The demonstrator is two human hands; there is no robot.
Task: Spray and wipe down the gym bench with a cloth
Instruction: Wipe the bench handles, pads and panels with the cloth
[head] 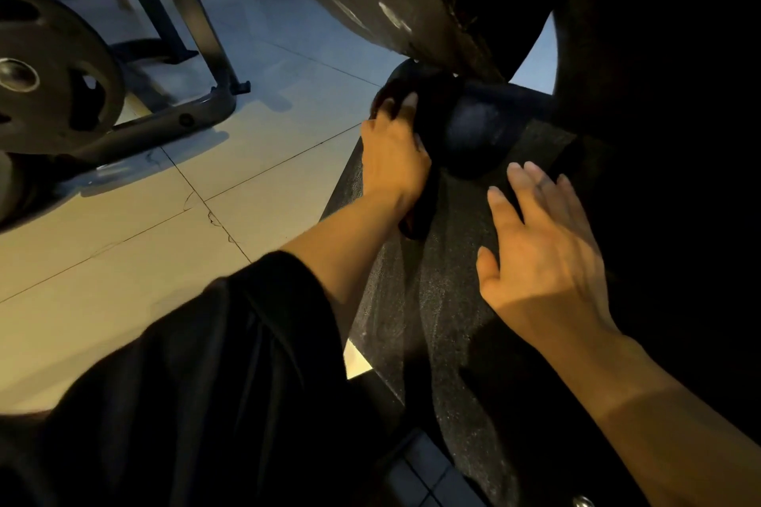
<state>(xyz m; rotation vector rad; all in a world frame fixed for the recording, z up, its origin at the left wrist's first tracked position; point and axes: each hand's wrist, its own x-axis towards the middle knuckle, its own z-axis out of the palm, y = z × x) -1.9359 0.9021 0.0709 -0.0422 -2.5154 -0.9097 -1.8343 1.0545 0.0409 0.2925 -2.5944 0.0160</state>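
While the left hand grips a dark cloth against the roller pad, the right hand rests flat, fingers straight, on the bench pad.

Dim, warm side light, deep shadows

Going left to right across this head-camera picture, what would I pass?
Round black weight plate → grey metal frame bar → left hand gripping a dark cloth → right hand, fingers straight, over the black bench pad.
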